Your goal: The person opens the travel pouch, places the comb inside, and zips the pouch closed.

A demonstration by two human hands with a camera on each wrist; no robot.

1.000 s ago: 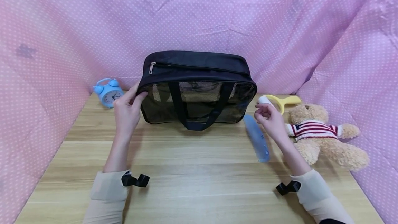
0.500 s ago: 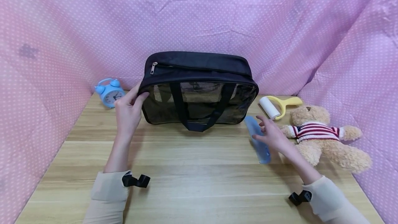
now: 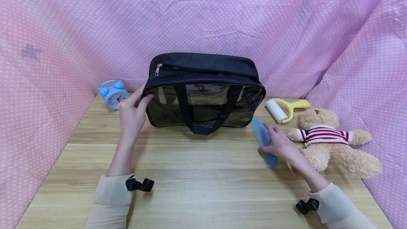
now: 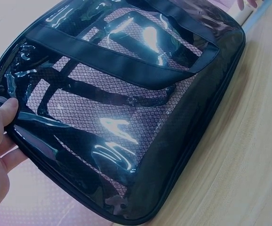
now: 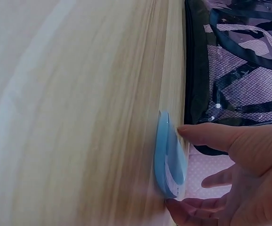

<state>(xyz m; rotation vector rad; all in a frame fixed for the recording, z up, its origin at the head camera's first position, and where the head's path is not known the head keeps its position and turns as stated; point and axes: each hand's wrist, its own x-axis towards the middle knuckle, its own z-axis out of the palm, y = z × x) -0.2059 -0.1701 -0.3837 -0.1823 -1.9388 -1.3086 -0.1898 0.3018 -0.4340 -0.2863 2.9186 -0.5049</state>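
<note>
light: bright, even, soft, from above | shadows: faint, under bag (image 3: 203, 91) & forearms | glare: white spots on bag's clear front, left wrist view | blur: near tabletop (image 5: 56, 117) soft in right wrist view | distortion: head view edges bowed, wide-angle

No lettering I can read anywhere, the face of the blue alarm clock (image 3: 113, 94) beyond my left hand (image 3: 131, 113) too small for its numerals, no label showing on the black bag (image 3: 203, 91) I grip
</note>
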